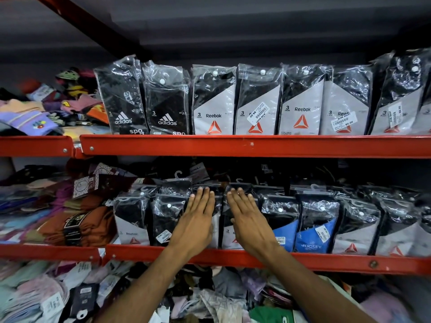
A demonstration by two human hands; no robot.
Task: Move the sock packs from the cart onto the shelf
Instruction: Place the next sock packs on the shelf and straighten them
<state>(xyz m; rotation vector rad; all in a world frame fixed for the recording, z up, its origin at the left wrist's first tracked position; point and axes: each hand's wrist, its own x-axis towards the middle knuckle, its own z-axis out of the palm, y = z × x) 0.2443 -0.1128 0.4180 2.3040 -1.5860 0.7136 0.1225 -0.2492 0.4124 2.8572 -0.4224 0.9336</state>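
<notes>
Hands flat, fingers spread, gripping nothing: left hand (198, 220) and right hand (248, 221) press upright sock packs (221, 220) above the shelf's front edge (233, 256).

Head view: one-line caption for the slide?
Left hand and right hand, flat and open, press upright sock packs on the middle red shelf.

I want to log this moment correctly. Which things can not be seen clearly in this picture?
- Cart: not in the head view, outside the frame.
- Sock packs under the left hand and right hand: brands covered by the hands.
- Price sticker on the upper Reebok pack: smaller text too small to read.
- Far right packs: cut off by the edge.
</notes>
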